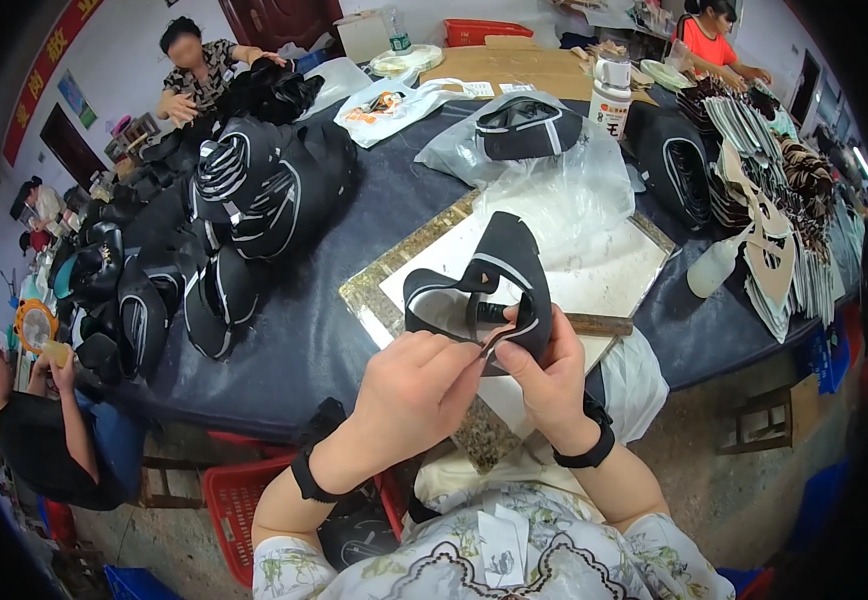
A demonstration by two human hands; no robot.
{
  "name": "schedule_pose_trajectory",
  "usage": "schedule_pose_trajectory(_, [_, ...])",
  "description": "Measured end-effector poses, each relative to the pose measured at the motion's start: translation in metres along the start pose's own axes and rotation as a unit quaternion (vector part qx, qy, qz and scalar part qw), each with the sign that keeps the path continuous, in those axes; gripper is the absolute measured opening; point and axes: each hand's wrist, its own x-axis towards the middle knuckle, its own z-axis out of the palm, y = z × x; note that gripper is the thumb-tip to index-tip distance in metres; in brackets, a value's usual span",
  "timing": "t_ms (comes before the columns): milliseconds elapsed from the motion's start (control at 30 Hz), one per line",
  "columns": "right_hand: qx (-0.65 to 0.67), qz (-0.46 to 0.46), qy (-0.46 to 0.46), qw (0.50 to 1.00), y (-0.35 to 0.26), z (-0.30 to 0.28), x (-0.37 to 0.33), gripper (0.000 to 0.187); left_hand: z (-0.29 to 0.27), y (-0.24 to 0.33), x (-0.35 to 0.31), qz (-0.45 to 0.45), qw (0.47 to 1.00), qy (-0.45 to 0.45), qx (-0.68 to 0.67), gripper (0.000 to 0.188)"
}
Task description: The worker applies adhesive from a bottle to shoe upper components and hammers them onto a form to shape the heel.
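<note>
A black shoe upper point(502, 262) with pale edge trim is held up in front of me, bent into an open loop. My left hand point(404, 390) is closed, thumb and fingers pinching its near edge. My right hand point(546, 375) grips the same upper from the right side, thumb on the edge and fingers behind it. The two hands almost meet at the pinched edge. Beneath them lies a speckled stone slab point(394, 275) with a white board point(609, 285) on it. A wooden bar or handle point(599, 324) lies beside my right fingers.
Black uppers point(284, 200) are heaped on the left of the dark table point(304, 355). Ahead, a clear plastic bag point(564, 200) lies under another upper point(529, 130). Stacked cut pieces point(754, 200) and a white squeeze bottle point(716, 265) are at right. Several people work around.
</note>
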Motion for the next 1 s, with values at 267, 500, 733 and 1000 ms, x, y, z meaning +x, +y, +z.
schedule_pose_trajectory(267, [-0.07, -0.05, 0.004, 0.996, -0.005, 0.009, -0.004, 0.033, 0.012, -0.003, 0.007, 0.081, 0.985, 0.067, 0.139, 0.017])
schedule_pose_trajectory(500, [-0.025, -0.022, -0.014, 0.999, -0.006, -0.007, -0.001, 0.037, -0.002, -0.007, 0.005, 0.042, 0.999, 0.018, 0.005, 0.01])
schedule_pose_trajectory(733, [0.046, -0.016, -0.083, 0.995, 0.0, -0.014, 0.0, 0.041, -0.02, -0.026, 0.011, -0.294, 0.823, -0.248, -0.418, 0.018])
schedule_pose_trajectory(1000, [-0.007, -0.018, -0.104, 0.994, -0.005, -0.017, -0.004, 0.044, -0.022, -0.026, 0.019, -0.238, 0.859, -0.274, -0.36, 0.014])
